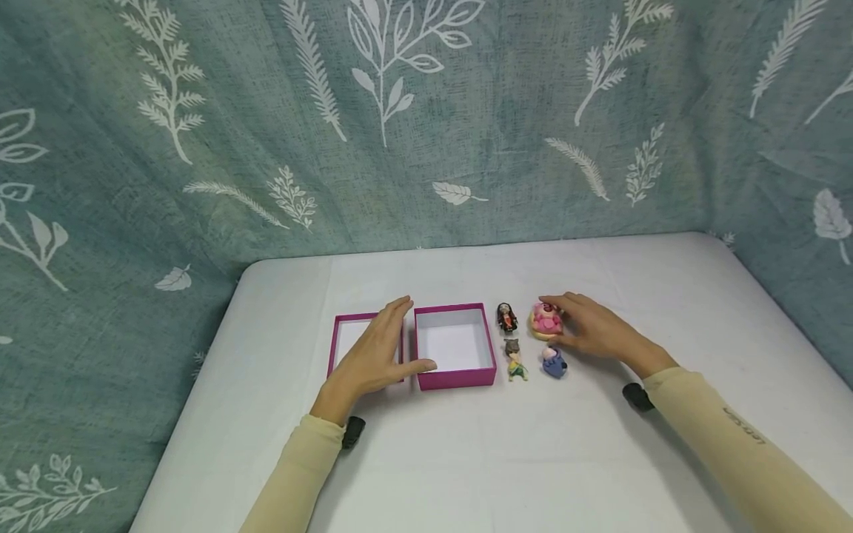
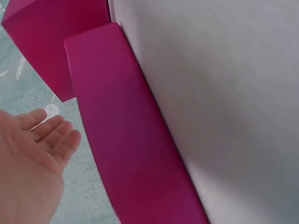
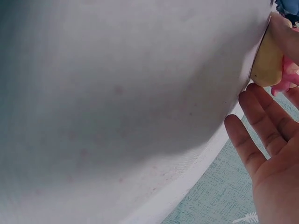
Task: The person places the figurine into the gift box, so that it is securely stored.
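Note:
My right hand [image 1: 589, 326] is at a pink bear-like figurine [image 1: 546, 323] on a yellow base [image 3: 267, 60], thumb on its near side and forefinger on its far side. In the right wrist view, the other fingers [image 3: 247, 144] stretch out along the white tabletop. Fingers spread, my left hand [image 1: 380, 354] hangs over the magenta box lid [image 1: 346, 337]. Its thumb reaches over the front left corner of an open white-lined magenta box [image 1: 456, 380]. In the left wrist view, the palm [image 2: 28, 163] faces the lid's side and holds nothing.
Between the box and the right hand stand a dark-haired figurine [image 1: 506, 318], a figurine in yellow and green [image 1: 515, 361] and a blue figurine [image 1: 554, 363]. They are on a white-covered table [image 1: 506, 459]. Behind it hangs a green leaf-patterned cloth [image 1: 506, 185].

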A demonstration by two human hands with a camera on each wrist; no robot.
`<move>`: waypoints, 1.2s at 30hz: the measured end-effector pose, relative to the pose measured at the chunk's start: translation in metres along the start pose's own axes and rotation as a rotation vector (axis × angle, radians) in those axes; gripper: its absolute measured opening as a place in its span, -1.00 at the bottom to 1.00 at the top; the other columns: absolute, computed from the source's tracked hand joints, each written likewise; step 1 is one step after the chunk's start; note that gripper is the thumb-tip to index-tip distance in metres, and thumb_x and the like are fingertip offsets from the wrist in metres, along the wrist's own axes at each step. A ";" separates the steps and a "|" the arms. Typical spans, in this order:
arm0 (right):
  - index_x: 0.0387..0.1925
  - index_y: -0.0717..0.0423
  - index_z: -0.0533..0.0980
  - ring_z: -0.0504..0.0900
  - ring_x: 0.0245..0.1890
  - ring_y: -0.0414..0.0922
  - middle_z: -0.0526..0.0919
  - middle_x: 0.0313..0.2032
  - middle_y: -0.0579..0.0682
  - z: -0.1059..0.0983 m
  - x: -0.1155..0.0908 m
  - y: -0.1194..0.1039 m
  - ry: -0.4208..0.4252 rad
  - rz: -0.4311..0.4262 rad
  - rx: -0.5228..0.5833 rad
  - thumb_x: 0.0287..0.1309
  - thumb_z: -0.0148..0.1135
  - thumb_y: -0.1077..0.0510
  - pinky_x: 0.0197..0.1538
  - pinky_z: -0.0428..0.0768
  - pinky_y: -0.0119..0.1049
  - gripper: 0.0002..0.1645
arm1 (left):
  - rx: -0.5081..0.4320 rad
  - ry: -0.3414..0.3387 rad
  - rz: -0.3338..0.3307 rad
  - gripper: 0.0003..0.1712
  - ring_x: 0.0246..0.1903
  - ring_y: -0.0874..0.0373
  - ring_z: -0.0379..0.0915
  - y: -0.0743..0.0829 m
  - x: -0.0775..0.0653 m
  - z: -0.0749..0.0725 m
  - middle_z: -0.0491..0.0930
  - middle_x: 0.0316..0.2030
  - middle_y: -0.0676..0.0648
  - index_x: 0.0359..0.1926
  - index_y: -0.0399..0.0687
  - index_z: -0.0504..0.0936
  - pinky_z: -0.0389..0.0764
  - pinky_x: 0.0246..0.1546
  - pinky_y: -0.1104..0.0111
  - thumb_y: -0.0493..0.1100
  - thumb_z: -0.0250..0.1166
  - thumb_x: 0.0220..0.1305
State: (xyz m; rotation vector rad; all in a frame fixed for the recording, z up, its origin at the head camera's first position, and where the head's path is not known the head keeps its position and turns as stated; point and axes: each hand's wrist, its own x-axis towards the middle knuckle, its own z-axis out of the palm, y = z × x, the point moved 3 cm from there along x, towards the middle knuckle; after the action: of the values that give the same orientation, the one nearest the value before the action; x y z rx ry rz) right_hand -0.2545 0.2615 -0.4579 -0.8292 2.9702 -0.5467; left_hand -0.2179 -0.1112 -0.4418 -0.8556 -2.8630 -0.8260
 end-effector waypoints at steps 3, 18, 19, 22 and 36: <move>0.36 0.16 0.31 0.55 -0.04 0.03 0.57 -0.03 0.12 0.000 0.000 0.000 0.002 -0.001 -0.011 0.02 0.50 0.09 0.08 0.54 0.06 -0.11 | 0.005 -0.007 -0.003 0.31 0.46 0.06 0.04 0.000 0.000 0.002 0.08 0.48 -0.09 0.52 -0.16 0.00 0.19 0.44 0.11 0.51 0.31 0.00; 0.34 0.19 0.34 0.55 0.01 0.07 0.58 -0.01 0.15 0.000 0.001 0.000 -0.003 0.016 -0.018 0.01 0.50 0.07 0.11 0.52 0.09 -0.12 | 0.044 -0.053 -0.028 0.35 0.46 0.01 0.05 -0.002 -0.001 0.006 0.13 0.47 -0.13 0.53 -0.14 -0.02 0.16 0.46 0.11 0.52 0.33 -0.06; 0.34 0.20 0.34 0.55 0.01 0.07 0.58 -0.01 0.15 0.000 0.001 0.000 -0.002 0.014 -0.016 0.01 0.50 0.07 0.11 0.52 0.09 -0.12 | 0.048 -0.053 -0.028 0.36 0.46 0.00 0.05 -0.001 -0.001 0.006 0.13 0.47 -0.13 0.53 -0.14 -0.02 0.15 0.46 0.11 0.53 0.34 -0.07; 0.34 0.21 0.33 0.55 0.01 0.07 0.58 -0.01 0.16 0.000 0.001 0.000 -0.001 0.010 -0.016 0.01 0.50 0.07 0.11 0.52 0.09 -0.11 | 0.056 -0.060 -0.032 0.39 0.46 0.00 0.05 -0.001 -0.001 0.007 0.13 0.47 -0.13 0.53 -0.13 -0.02 0.14 0.46 0.11 0.54 0.35 -0.10; 0.32 0.19 0.35 0.55 0.06 0.12 0.58 0.03 0.17 -0.003 0.001 0.000 -0.007 0.012 -0.022 0.02 0.50 0.01 0.15 0.51 0.12 -0.13 | 0.053 -0.084 -0.040 0.38 0.45 0.02 0.09 -0.002 0.000 0.009 0.14 0.46 -0.11 0.53 -0.09 0.00 0.19 0.44 0.13 0.54 0.35 -0.11</move>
State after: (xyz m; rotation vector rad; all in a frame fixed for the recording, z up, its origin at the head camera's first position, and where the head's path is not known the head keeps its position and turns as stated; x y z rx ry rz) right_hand -0.2558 0.2615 -0.4552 -0.8130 2.9783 -0.5098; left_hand -0.2180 -0.1084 -0.4506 -0.8494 -2.9690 -0.7318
